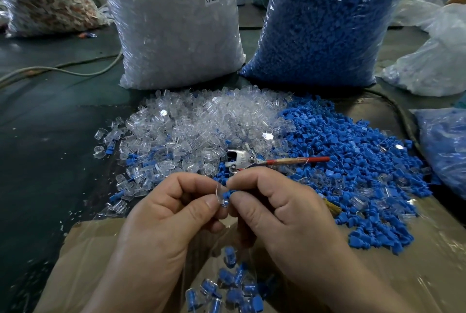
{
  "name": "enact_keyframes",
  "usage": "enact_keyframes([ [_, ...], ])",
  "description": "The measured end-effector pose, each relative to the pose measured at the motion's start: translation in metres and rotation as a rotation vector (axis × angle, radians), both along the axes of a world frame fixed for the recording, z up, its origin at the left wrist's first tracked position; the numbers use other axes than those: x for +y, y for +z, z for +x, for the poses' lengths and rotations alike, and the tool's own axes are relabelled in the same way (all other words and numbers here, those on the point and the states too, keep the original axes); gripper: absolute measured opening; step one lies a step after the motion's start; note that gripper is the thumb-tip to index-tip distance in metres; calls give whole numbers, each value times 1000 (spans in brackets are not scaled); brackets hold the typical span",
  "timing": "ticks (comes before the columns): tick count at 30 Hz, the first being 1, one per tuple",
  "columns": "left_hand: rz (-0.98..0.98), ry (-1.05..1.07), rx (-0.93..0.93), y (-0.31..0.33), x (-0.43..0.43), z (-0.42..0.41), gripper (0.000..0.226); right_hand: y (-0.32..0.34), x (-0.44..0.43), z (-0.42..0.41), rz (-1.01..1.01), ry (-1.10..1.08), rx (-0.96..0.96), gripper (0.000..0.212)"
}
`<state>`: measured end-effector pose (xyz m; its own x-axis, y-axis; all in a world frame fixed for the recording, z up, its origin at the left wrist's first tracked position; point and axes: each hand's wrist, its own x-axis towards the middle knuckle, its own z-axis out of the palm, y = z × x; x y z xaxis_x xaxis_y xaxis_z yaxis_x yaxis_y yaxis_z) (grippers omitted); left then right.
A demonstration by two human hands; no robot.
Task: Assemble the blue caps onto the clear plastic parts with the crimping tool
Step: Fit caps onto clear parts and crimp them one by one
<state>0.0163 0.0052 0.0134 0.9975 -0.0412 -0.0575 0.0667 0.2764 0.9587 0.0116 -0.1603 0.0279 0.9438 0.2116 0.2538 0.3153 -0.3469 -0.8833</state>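
Note:
My left hand (176, 209) pinches a clear plastic part (220, 195) between thumb and forefinger. My right hand (280, 209) pinches a blue cap (230, 193) and holds it against that part; the two touch. Just beyond my fingers the crimping tool (252, 161) lies on the parts, metal head to the left, red handle pointing right. No hand touches it. A heap of clear parts (196, 121) spreads behind on the left, a heap of blue caps (353, 156) on the right. Several assembled pieces (232, 285) lie in a cardboard box below my hands.
A big bag of clear parts (174, 22) and a big bag of blue caps (325, 22) stand upright behind the heaps. The cardboard box (83, 257) fills the near edge. More plastic bags (443, 151) lie at right. A cable (63, 70) crosses the dark table at left.

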Motion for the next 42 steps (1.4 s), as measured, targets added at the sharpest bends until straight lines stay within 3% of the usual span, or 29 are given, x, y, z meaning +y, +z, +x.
enact_keyframes([
  [2,21,0,-9,-3,1,1,31,-1,-2,1,-27,-13,19,8],
  [4,17,-6,-11,-6,2,1,22,-1,-3,0,-14,-11,36,6],
  [9,172,5,-32,-8,5,-1,41,-2,-2,0,-136,-23,-92,11],
  [15,357,21,-94,-11,9,0,33,-3,-1,3,-295,12,-218,13],
  [20,314,-90,-72,-10,8,-1,36,-4,-1,3,-336,49,-252,23],
  [25,288,-40,-64,-13,3,2,30,-1,-2,2,-419,64,-243,32],
  [28,178,38,1,-9,-1,1,37,-1,-7,7,-616,-73,-260,42],
  [32,143,66,38,-1,-4,0,19,-7,-32,21,-947,-229,11,72],
  [36,161,56,31,1,-3,0,18,-9,-41,26,-1073,-228,52,73],
  [42,170,19,34,-1,1,0,17,-5,-42,29,-1050,-252,26,67],
])
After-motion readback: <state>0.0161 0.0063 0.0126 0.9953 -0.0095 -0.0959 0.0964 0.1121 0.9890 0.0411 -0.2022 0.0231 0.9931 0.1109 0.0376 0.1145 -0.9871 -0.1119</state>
